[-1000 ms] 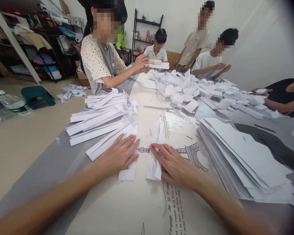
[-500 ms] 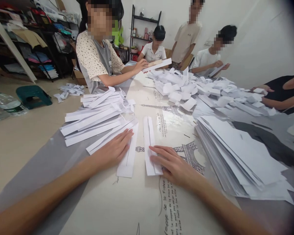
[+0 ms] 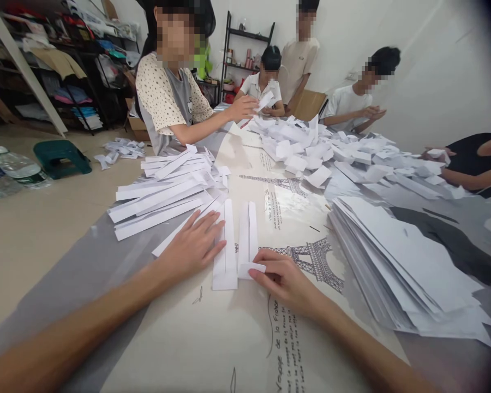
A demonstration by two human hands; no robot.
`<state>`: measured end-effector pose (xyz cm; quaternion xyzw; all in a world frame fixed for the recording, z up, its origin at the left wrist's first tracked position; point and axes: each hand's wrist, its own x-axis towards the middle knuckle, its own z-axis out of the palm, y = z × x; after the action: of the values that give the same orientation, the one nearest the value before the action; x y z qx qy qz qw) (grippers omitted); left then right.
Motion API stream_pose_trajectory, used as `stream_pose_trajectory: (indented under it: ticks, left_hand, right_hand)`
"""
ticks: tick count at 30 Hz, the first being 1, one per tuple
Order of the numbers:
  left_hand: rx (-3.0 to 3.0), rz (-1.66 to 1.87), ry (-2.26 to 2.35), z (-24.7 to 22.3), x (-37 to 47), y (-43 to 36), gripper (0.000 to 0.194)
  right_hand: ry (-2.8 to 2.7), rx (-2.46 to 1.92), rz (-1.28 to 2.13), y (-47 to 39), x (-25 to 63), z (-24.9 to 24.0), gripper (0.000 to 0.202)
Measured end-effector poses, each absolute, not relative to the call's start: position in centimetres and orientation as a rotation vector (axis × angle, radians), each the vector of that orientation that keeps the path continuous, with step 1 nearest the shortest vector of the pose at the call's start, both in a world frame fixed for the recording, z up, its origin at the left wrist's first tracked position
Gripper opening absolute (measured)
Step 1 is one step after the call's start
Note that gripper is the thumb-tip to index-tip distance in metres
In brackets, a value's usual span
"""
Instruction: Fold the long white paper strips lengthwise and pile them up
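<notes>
Two long folded white paper strips lie side by side in front of me. My left hand (image 3: 194, 243) rests flat on the left paper strip (image 3: 230, 256), fingers stretched out, its near end lying past my fingertips. My right hand (image 3: 280, 275) pinches the near end of the right paper strip (image 3: 245, 234) between thumb and fingers; that end is folded up and over into a short flap. Beyond my left hand, a pile of similar folded strips (image 3: 159, 202) lies at the left edge of the table.
A stack of flat white sheets (image 3: 405, 262) lies on the right. Behind it spreads a heap of folded paper pieces (image 3: 311, 144). Several people sit or stand around the table (image 3: 180, 338); one (image 3: 167, 103) handles paper at the far left. A green stool (image 3: 61, 157) stands on the floor.
My right hand has closed on the right strip's near end and turned it up. My left hand and its strip have shifted right, nearer the other strip. The far-left person's hands have moved with paper.
</notes>
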<state>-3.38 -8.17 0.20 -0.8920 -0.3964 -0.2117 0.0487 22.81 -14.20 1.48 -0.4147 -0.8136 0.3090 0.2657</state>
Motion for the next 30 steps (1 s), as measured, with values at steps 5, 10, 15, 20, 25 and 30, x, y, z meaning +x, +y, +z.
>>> stream_pose_trajectory:
  ticks: [5, 10, 15, 20, 25, 30]
  left_hand:
    - [-2.975, -0.708, -1.09, 1.4, -3.1, -9.9, 0.045]
    - [-3.17, -0.541, -0.932, 0.7, -3.1, -10.1, 0.046]
    - [-3.15, -0.574, -0.918, 0.2, -3.4, -9.6, 0.044]
    - [-3.143, -0.628, -0.934, 0.5, -2.9, -10.2, 0.043]
    - [-3.162, -0.596, -0.955, 0.8, -2.7, -10.5, 0.044]
    - [-3.219, -0.575, -0.971, 1.4, -2.8, -10.8, 0.047]
  right_hand:
    - [-2.233, -1.108, 0.928, -14.3, 23.1, 2.1, 0.032]
    - [-2.462, -0.977, 0.744, -15.3, 23.7, 3.3, 0.025]
    - [-2.581, -0.953, 0.471, -16.1, 23.7, 3.2, 0.028]
    - [-2.289, -1.091, 0.668, -15.2, 22.9, 1.8, 0.033]
    - [-2.197, -1.172, 0.683, -14.9, 22.6, 0.9, 0.011]
    - [-2.31, -1.083, 0.643, -15.2, 22.4, 1.4, 0.016]
